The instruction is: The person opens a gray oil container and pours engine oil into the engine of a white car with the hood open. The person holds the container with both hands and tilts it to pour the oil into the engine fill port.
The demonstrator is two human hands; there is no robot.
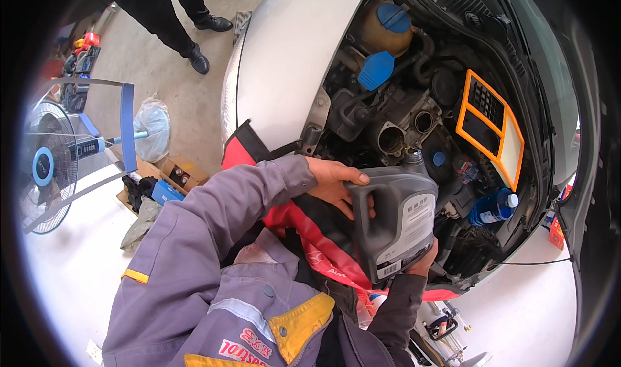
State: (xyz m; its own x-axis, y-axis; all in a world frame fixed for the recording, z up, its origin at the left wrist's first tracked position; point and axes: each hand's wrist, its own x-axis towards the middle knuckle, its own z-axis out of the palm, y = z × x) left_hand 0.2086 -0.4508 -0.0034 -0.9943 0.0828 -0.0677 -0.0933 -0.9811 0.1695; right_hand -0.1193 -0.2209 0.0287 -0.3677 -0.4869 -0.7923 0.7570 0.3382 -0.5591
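In front of me is a dark grey plastic oil jug (398,221) with a pale label, tilted so its uncapped neck points toward the engine. My left hand (343,184) is closed round its handle. At the jug's lower right end, my right hand (422,261) grips the base, with most of its fingers hidden behind it. Something amber shows at the mouth of the neck (414,158). Just beyond the mouth are two round engine openings, a wider metal one (391,139) and a smaller one (424,122). I cannot tell whether oil is flowing.
A red and black fender cover (317,241) drapes the car's front edge. An orange-framed filter (501,140) and a blue bottle (490,208) with a white cap rest in the engine bay. Behind, left, are a fan (48,163), a cardboard box (184,173) and another person's legs (169,21).
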